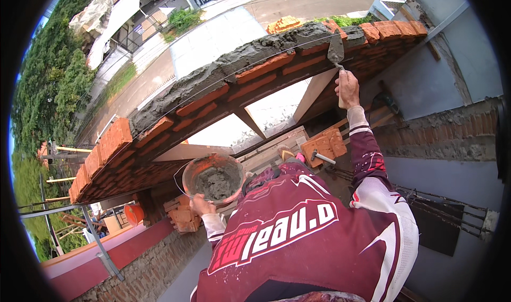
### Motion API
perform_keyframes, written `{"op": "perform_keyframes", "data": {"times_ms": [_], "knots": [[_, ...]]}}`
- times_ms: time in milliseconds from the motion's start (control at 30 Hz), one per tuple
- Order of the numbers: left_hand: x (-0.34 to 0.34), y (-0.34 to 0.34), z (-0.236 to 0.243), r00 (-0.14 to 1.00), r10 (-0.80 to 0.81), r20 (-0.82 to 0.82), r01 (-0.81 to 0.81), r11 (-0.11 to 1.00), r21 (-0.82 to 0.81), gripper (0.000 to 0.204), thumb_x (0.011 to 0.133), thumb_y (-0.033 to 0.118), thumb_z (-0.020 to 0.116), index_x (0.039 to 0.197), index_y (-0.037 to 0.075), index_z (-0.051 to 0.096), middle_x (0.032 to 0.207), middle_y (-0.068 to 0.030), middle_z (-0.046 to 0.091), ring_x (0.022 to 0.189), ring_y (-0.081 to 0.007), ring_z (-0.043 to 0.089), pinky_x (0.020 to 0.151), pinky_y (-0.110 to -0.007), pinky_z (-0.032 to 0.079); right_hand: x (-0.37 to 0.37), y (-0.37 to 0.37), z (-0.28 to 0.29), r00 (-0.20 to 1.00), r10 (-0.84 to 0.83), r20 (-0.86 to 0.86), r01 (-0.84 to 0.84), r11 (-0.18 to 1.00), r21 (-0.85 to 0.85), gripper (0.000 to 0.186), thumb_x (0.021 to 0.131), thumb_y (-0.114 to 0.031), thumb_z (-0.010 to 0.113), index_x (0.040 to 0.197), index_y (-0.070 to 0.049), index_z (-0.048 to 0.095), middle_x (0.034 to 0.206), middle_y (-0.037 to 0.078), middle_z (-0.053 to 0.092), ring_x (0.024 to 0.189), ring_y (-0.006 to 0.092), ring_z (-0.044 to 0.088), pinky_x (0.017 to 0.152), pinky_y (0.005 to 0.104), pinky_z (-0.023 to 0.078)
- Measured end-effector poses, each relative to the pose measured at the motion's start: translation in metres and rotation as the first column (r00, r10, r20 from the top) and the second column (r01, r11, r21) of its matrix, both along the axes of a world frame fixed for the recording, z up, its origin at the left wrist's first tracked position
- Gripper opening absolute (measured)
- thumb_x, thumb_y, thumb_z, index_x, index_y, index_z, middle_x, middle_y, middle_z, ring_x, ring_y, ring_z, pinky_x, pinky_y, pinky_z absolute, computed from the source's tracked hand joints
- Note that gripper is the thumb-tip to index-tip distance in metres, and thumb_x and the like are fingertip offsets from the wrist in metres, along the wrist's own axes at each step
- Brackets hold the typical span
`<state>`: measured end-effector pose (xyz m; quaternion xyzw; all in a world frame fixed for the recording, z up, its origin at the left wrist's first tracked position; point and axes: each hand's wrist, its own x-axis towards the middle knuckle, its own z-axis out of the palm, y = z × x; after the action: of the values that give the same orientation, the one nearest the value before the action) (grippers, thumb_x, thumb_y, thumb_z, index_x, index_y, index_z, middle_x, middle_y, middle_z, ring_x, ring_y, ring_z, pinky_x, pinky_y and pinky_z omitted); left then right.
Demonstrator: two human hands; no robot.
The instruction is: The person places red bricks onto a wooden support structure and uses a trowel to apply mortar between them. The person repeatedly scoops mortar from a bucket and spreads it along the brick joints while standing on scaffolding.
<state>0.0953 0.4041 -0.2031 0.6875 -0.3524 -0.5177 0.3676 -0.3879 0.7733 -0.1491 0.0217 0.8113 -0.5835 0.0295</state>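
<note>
1. Your right hand (348, 89), arm stretched toward the wall, is closed around the handle of a trowel (336, 50), its blade pointing away from you.
2. The trowel's blade is at the far edge of the brick wall (258, 70), just below a single brick (335, 28); whether it presses the mortar you cannot tell from this angle.
3. Your left hand (202, 204) has its fingers curled at the near rim of a bucket (190, 177), which is tipped open toward you and holds grey mortar (217, 182).
4. A rough mortar bed (199, 78) runs along the wall's top, between bricks set at the left end (114, 141) and the right end (396, 30), beside a thin taut string (175, 108).
5. Below your right forearm, a hammer (323, 157) rests by stacked bricks (331, 142).
</note>
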Motion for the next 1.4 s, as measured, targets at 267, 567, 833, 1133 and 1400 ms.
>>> {"op": "perform_keyframes", "data": {"times_ms": [267,567,833,1133,1400], "knots": [[-0.029,0.0,0.01,0.999,-0.028,-0.025,0.027,1.0,-0.014,0.011,0.066,0.001,0.056,0.077,0.0,0.054,0.074,-0.0035,0.048,0.051,-0.0197,0.045,0.046,-0.036,0.036,0.109,-0.136,0.013,0.971,0.205,0.122,-0.127,0.878,-0.462,0.034,0.105,-0.036,0.046,0.099,-0.003,0.053,0.074,0.005,0.055,0.051,0.0104,0.055,0.043,0.0269,0.046],[-0.029,-0.015,0.024,0.999,-0.029,-0.034,0.027,0.998,-0.049,0.023,0.066,-0.004,0.054,0.088,-0.003,0.06,0.077,-0.0034,0.055,0.053,-0.0183,0.05,0.045,-0.034,0.039,0.227,-0.225,-0.002,0.678,0.732,-0.059,-0.734,0.679,-0.01,0.033,0.102,-0.032,0.052,0.099,0.001,0.053,0.074,0.017,0.063,0.075,0.0369,0.067,0.066,0.0467,0.049],[-0.024,-0.028,0.038,0.93,-0.299,-0.212,0.226,0.923,-0.312,0.05,0.067,-0.011,0.052,0.115,-0.012,0.068,0.11,-0.0069,0.07,0.072,-0.0082,0.06,0.061,-0.023,0.045,0.245,-0.272,-0.004,0.105,0.979,0.173,-0.61,-0.074,0.789,0.024,0.09,-0.023,0.061,0.096,-0.004,0.072,0.085,0.019,0.073,0.078,0.0354,0.074,0.068,0.0457,0.059],[-0.027,-0.052,0.048,0.9,-0.404,-0.16,0.293,0.836,-0.463,0.032,0.067,-0.009,0.054,0.094,-0.013,0.071,0.137,-0.0081,0.063,0.079,-0.0094,0.063,0.064,-0.025,0.048,0.261,-0.292,0.032,-0.033,0.917,0.397,-0.522,-0.355,0.776,0.026,0.088,-0.025,0.061,0.092,-0.003,0.075,0.09,0.02,0.075,0.083,0.0359,0.075,0.072,0.0456,0.06],[-0.041,-0.053,0.042,0.848,-0.515,-0.129,0.416,0.796,-0.439,0.04,0.067,-0.009,0.056,0.102,-0.01,0.073,0.123,-0.0069,0.068,0.08,-0.0076,0.062,0.067,-0.023,0.049,0.268,-0.297,0.008,-0.311,0.84,0.445,-0.79,-0.488,0.37,0.03,0.091,-0.027,0.06,0.094,0.001,0.07,0.084,0.023,0.072,0.079,0.0357,0.073,0.069,0.0448,0.057]]}}
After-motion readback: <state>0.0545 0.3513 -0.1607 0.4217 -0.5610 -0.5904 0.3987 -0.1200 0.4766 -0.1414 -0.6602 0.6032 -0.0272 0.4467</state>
